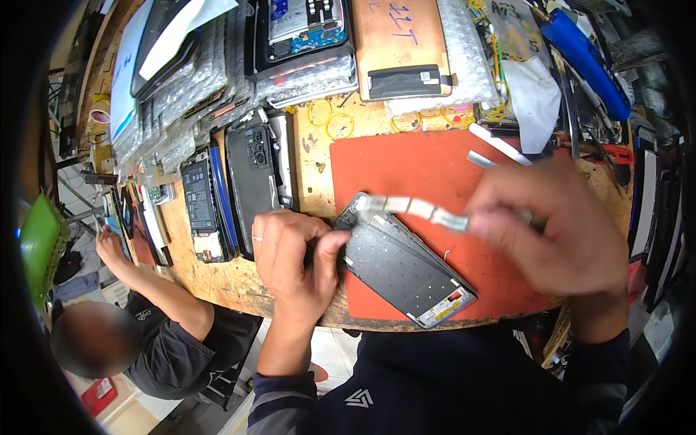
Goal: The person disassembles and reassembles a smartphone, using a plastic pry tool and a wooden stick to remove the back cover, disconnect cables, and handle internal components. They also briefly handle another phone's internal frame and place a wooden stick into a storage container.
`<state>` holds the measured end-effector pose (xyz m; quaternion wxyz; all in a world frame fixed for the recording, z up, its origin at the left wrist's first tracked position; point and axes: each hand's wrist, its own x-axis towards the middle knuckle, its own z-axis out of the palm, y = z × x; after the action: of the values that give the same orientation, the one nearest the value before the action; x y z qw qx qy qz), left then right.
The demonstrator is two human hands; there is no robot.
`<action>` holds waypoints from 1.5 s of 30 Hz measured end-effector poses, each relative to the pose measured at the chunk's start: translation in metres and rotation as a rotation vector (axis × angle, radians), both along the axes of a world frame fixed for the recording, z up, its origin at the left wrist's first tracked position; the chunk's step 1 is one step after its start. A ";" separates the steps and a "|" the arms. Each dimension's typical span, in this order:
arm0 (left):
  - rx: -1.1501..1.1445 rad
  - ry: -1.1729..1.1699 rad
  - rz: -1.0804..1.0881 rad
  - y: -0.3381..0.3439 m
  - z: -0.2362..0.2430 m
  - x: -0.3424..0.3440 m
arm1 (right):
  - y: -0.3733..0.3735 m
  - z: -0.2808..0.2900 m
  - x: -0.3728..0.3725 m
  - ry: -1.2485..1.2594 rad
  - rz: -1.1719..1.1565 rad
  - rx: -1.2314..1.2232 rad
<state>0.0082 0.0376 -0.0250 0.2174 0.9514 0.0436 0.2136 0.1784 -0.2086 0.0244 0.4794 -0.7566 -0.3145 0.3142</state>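
Left fingers (pixel 334 250) — nearer — grip a black rectangular phone frame (pixel 399 264) slanting down rightward. Right fingers (pixel 496 226) pinch a pale segmented strip (pixel 415 207), stretching left toward its upper end.

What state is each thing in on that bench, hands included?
Left hand: curled, at the phone frame's upper left edge; how firmly it grips is unclear.
Right hand: closed on one end of the pale strip, blurred.
Pale strip: arched; whether its far end is attached is unclear.
Phone frame: lying aslant, dark flat face up.
Red mat: spread flat under the phone frame.
Phone at the back: open, blue circuit board exposed.
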 end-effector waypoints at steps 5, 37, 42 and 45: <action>0.006 -0.031 -0.007 0.000 -0.002 0.000 | 0.018 -0.013 -0.012 -0.328 0.054 0.044; -0.037 -0.065 0.004 0.002 -0.005 -0.002 | 0.014 -0.026 -0.015 -0.045 0.093 0.226; -0.075 -0.015 -0.004 0.005 -0.001 -0.006 | -0.006 -0.032 0.007 0.009 -0.306 0.255; -0.161 0.043 0.012 0.010 0.004 -0.009 | -0.006 -0.037 0.004 0.017 -0.332 0.221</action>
<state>-0.0003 0.0480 -0.0209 0.2909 0.9350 0.0708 0.1903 0.1828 -0.2143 -0.0127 0.6073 -0.7383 -0.2139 0.2006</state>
